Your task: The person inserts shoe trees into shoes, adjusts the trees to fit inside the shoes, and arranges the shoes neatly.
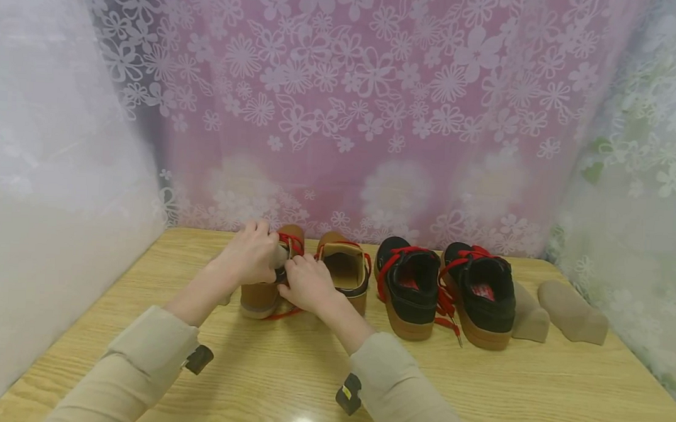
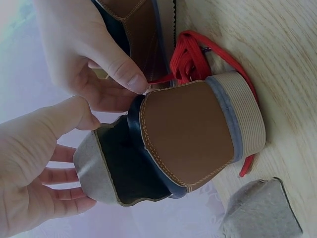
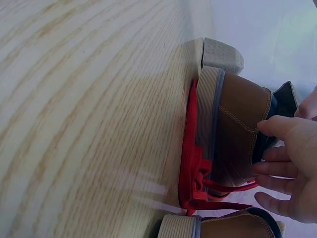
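Observation:
A brown shoe (image 2: 188, 129) with red laces (image 2: 188, 57) stands on the table, heel toward me. My left hand (image 1: 251, 251) holds a grey molded shoe insert (image 2: 91, 171) by its edge, thumb on one side and fingers on the other. The insert sticks up out of the shoe's opening; its front part is hidden inside. My right hand (image 1: 309, 282) grips the shoe's collar on the right side, with the thumb on the outer leather. The matching brown shoe (image 1: 358, 300) stands just right of it, its opening facing up.
Two black shoes (image 1: 415, 312) with red laces stand to the right. Two beige shoe inserts (image 1: 574, 312) lie beyond them near the table's right end. Another grey insert (image 2: 262, 210) lies left of the held shoe. A pink flowered curtain (image 1: 342, 110) hangs behind the table.

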